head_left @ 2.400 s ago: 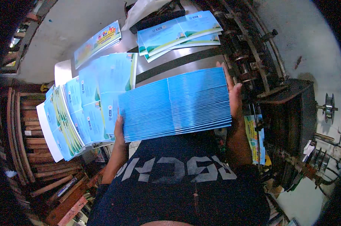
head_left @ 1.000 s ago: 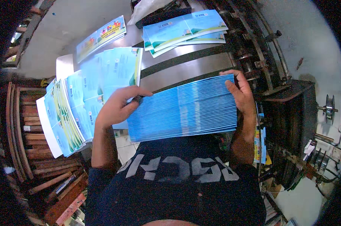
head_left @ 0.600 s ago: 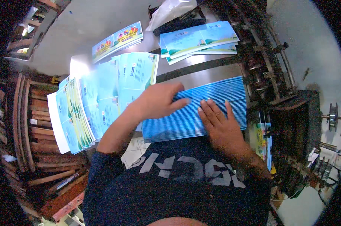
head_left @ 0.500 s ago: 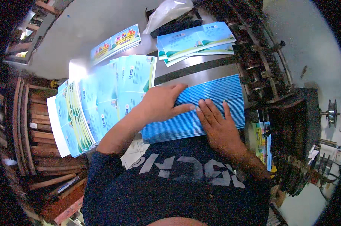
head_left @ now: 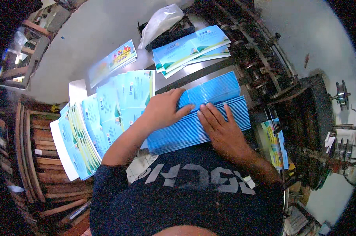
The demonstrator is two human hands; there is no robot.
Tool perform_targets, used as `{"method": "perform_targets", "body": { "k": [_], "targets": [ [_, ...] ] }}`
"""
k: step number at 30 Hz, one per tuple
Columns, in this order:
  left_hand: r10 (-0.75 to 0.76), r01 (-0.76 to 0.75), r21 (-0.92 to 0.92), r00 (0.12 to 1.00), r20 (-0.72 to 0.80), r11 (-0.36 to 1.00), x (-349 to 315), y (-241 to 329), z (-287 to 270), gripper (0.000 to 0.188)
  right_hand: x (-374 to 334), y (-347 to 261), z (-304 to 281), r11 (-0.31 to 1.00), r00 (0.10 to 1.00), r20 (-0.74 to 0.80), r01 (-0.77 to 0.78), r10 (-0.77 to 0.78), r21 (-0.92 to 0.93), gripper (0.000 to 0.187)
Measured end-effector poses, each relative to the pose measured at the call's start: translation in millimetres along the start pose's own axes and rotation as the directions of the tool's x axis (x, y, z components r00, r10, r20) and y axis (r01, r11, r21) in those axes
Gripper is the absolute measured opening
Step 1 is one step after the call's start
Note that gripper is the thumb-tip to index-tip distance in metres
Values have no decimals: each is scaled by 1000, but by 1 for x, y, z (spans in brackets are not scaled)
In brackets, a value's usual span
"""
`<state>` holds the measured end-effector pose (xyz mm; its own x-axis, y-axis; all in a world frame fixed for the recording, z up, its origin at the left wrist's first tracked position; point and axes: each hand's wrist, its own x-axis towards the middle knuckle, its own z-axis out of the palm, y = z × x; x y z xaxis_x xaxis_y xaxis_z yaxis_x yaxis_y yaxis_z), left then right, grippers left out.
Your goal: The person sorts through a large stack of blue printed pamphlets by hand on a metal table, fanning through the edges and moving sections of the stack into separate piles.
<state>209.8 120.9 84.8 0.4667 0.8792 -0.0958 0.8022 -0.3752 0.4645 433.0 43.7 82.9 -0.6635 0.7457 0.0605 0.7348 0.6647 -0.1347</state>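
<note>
A row of overlapping blue printed sheets lies fanned in front of me, their edges forming close, narrow stripes. A gap runs across it, setting off a far bundle of sheets from the near part. My left hand is closed around the left end of that far bundle, its thumb along the gap and its other fingers partly hidden. Flat on the near part by the gap rests my right hand, fingers stretched out and thumb apart.
More printed sheets lie spread to the left. Beyond are a small yellow-and-blue stack and several blue sheets near a white plastic bag. Dark machinery with rollers stands along the right; wooden slats are at lower left.
A gap has opened across the striped row, with the far bundle now apart from the near part. Both hands have stayed on the sheets, while the whole view has shifted slightly.
</note>
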Motion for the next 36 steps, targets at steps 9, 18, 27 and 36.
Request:
{"method": "perform_targets", "body": {
  "k": [9, 18, 27, 36],
  "targets": [
    [-12, -17, 188, 988, 151, 982, 4, 14, -9, 68, 11, 1, 11, 996, 975, -211, 86, -76, 35, 28],
    [56, -95, 147, 966, 254, 985, 7, 9, -20, 53, 13, 14, -2, 990, 992, -22, 129, -128, 53, 31],
    [-293, 103, -870, 955, -49, 482, 18, -40, 23, 57, -42, 31, -53, 312, 675, -83, -226, 733, 923, 63],
    [-408, 277, -912, 902, 139, 302, 25, -25, 105, 41, 24, 51, 29, -20, 628, 220, -309, 746, 951, 62]
  ]
}}
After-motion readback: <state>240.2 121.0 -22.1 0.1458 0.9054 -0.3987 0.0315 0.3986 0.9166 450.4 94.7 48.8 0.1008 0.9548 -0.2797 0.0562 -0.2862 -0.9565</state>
